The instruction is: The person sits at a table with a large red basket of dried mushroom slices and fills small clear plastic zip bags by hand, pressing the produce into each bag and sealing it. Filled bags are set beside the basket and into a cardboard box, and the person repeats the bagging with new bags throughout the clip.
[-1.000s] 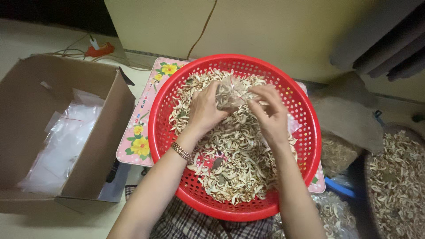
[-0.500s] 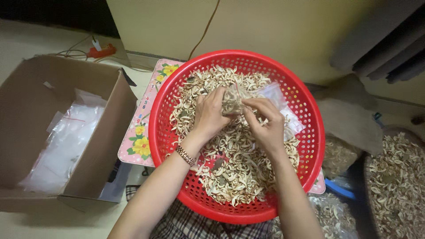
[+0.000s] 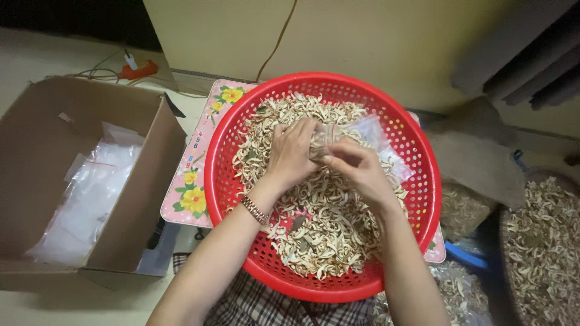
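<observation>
Right over the middle of the red basket (image 3: 417,181), the left hand (image 3: 290,154) and right hand (image 3: 356,172) both pinch a small clear bag (image 3: 362,130) between them, its length slanting away rightward above the dried slices (image 3: 320,229).

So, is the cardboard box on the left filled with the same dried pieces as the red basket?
No: the cardboard box holds only clear plastic bags, while the dried pieces lie in the red basket.

Both forearms are seen bare, no sleeves; a beaded bracelet (image 3: 255,209) is worn at the left wrist; checked cloth (image 3: 266,302) covers the lap.
</observation>
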